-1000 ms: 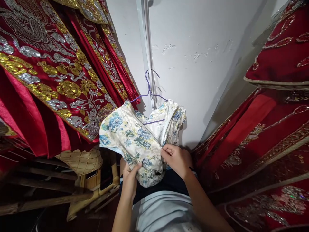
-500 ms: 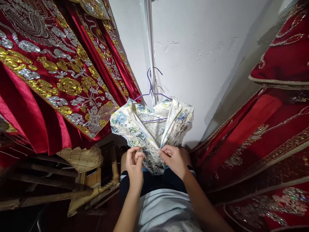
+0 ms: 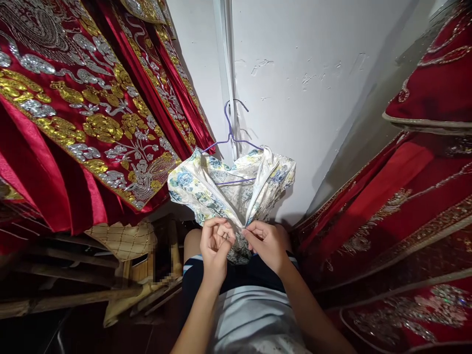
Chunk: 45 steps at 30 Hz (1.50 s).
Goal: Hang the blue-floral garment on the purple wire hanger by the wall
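Note:
A short-sleeved floral garment (image 3: 191, 189), white with blue, green and yellow, hangs by its shoulders on a purple wire hanger (image 3: 229, 132). Its front is parted in a V, showing the pale lining. At the bottom of that V, my right hand (image 3: 266, 244) pinches what looks like the zipper (image 3: 244, 228) between thumb and forefinger; the slider itself is mostly covered. My left hand (image 3: 217, 241) is just left of it, fingers curled in and thumb close to them, with nothing visible between them. The lower part of the garment lies over my lap, partly behind my hands.
Red garments with gold and silver embroidery (image 3: 105, 128) hang close on the left, and more red beaded garments (image 3: 383, 211) on the right. A white wall (image 3: 295, 113) with a vertical strip stands ahead. A bamboo chair (image 3: 136, 295) is at lower left.
My left hand has moved right and slightly up, closer to my right hand, its fingers curled. My right hand stays at the bottom of the V. The garment has barely moved.

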Each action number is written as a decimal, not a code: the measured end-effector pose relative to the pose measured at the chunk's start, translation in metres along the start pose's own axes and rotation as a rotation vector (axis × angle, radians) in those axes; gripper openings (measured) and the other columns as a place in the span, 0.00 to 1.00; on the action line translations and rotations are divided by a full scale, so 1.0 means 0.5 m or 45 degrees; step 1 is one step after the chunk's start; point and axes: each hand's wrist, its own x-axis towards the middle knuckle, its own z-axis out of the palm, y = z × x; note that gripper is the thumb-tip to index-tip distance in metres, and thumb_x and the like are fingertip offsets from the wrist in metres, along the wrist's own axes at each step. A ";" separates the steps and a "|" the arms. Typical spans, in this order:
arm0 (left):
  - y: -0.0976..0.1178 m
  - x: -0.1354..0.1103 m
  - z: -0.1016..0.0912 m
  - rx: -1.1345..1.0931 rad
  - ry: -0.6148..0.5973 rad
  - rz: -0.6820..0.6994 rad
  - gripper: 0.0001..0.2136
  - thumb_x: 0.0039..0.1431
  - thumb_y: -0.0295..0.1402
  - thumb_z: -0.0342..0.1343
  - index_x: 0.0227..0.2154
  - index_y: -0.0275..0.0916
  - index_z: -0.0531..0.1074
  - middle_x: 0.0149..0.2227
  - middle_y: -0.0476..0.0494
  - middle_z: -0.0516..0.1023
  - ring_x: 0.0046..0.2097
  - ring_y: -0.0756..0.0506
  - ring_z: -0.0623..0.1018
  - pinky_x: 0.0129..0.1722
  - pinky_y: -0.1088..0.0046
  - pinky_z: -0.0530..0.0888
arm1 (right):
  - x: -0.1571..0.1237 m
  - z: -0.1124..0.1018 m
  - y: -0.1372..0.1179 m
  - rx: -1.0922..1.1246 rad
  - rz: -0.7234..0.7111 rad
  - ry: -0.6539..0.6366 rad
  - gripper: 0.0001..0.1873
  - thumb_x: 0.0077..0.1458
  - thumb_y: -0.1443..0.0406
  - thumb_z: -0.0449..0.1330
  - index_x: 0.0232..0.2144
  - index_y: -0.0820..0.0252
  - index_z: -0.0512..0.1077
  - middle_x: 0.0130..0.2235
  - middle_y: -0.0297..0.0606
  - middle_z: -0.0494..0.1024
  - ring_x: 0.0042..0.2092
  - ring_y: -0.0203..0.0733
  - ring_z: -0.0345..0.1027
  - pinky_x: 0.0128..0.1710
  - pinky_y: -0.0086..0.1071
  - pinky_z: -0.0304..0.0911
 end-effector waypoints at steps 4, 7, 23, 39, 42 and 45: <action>0.002 -0.006 0.003 -0.001 0.020 0.004 0.13 0.54 0.27 0.62 0.42 0.41 0.71 0.34 0.48 0.69 0.32 0.51 0.71 0.32 0.77 0.70 | -0.002 0.000 -0.001 0.007 0.012 -0.001 0.14 0.59 0.57 0.60 0.26 0.59 0.70 0.19 0.30 0.69 0.22 0.35 0.65 0.22 0.27 0.56; -0.001 -0.009 0.001 -0.017 0.023 -0.001 0.12 0.56 0.28 0.62 0.42 0.41 0.70 0.32 0.49 0.66 0.32 0.51 0.69 0.32 0.77 0.69 | -0.004 0.001 0.002 0.014 0.015 -0.003 0.15 0.59 0.56 0.61 0.25 0.59 0.70 0.19 0.30 0.69 0.22 0.35 0.64 0.22 0.28 0.56; 0.002 -0.011 0.007 -0.130 0.130 0.000 0.11 0.54 0.29 0.65 0.38 0.40 0.70 0.29 0.51 0.61 0.31 0.52 0.63 0.31 0.79 0.65 | -0.006 0.004 0.007 0.038 0.030 -0.005 0.14 0.59 0.57 0.60 0.25 0.59 0.70 0.19 0.29 0.69 0.21 0.33 0.62 0.22 0.27 0.56; 0.008 -0.017 0.005 -0.123 0.085 0.052 0.08 0.50 0.23 0.58 0.33 0.39 0.70 0.29 0.50 0.63 0.29 0.52 0.65 0.29 0.77 0.63 | -0.008 0.005 0.009 0.039 0.044 -0.007 0.14 0.59 0.57 0.60 0.26 0.58 0.71 0.19 0.29 0.70 0.21 0.34 0.63 0.22 0.28 0.56; 0.008 -0.019 0.003 -0.140 0.069 0.042 0.09 0.49 0.23 0.58 0.34 0.39 0.71 0.29 0.49 0.63 0.30 0.52 0.66 0.29 0.76 0.64 | -0.008 0.006 0.008 0.043 0.042 -0.005 0.14 0.59 0.57 0.60 0.26 0.58 0.70 0.19 0.29 0.69 0.21 0.34 0.63 0.22 0.28 0.56; 0.011 -0.020 0.004 -0.120 0.067 0.039 0.08 0.50 0.24 0.59 0.34 0.39 0.72 0.29 0.49 0.64 0.30 0.51 0.65 0.30 0.76 0.64 | -0.008 0.008 0.008 0.058 0.049 -0.012 0.13 0.59 0.57 0.60 0.26 0.58 0.70 0.19 0.29 0.69 0.21 0.34 0.63 0.22 0.28 0.56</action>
